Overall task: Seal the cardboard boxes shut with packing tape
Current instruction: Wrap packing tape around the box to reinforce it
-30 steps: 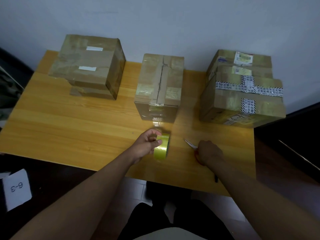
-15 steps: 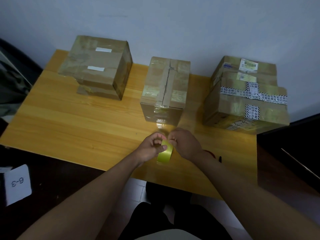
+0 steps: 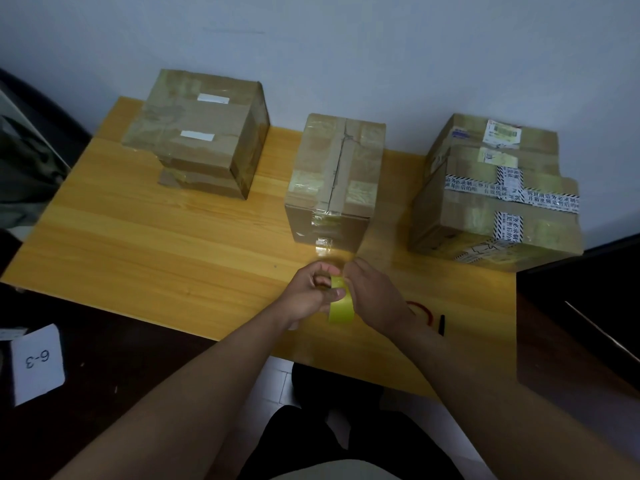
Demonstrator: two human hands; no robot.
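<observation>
The step in hand is judged to be the freeing of the tape's loose end, before any strip is laid on a box. A roll of yellowish packing tape (image 3: 341, 301) is held on edge just above the near part of the wooden table (image 3: 145, 237), directly in front of the middle cardboard box (image 3: 334, 181). The roll is gripped by the left hand (image 3: 310, 294), fingers curled round it and the thumb laid across its outer face. The right hand (image 3: 375, 296) is pressed against the roll's top edge with its fingers curled; whether the tape end is actually pinched cannot be told, since the fingertips are hidden. The next move is judged to call for the end to be peeled up and a length drawn out toward the middle box, whose top seam shows a split running along old tape. The roll appears narrow, glossy and translucent. A left box (image 3: 201, 133) and a right box (image 3: 495, 188) stand well apart, and red-handled scissors (image 3: 424, 311) lie just beside the right wrist.
</observation>
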